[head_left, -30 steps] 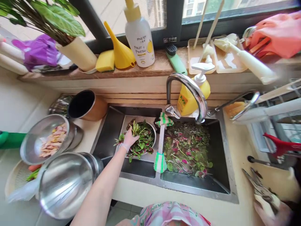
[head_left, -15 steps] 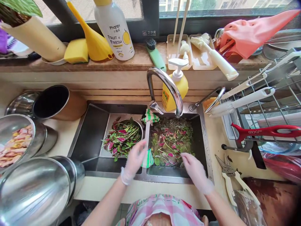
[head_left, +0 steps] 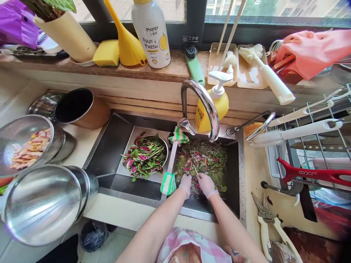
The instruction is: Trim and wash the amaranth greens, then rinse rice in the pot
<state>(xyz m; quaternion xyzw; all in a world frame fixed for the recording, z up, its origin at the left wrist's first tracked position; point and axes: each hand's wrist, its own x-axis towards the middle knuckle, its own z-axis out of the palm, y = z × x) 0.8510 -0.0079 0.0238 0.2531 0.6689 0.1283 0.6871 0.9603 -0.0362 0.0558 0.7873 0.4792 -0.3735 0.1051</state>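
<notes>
Clear-gloved left hand (head_left: 185, 183) and right hand (head_left: 206, 184) down among the soaking greens
Fingers buried, can't tell whether closed; red-and-green amaranth leaves (head_left: 211, 157) fill the murky water in the right basin of the brushed-steel double sink (head_left: 241, 171)

The left hand (head_left: 185, 183) and the right hand (head_left: 207, 185) each wear a thin, translucent disposable plastic glove (head_left: 205, 184) with a loose cuff at the wrist. The forearms (head_left: 157, 224) are bare, with no sleeves, and a small dark blue marking (head_left: 234, 252) shows near the right elbow. A pink-and-white checked cloth garment (head_left: 178, 243) covers the chest.
</notes>
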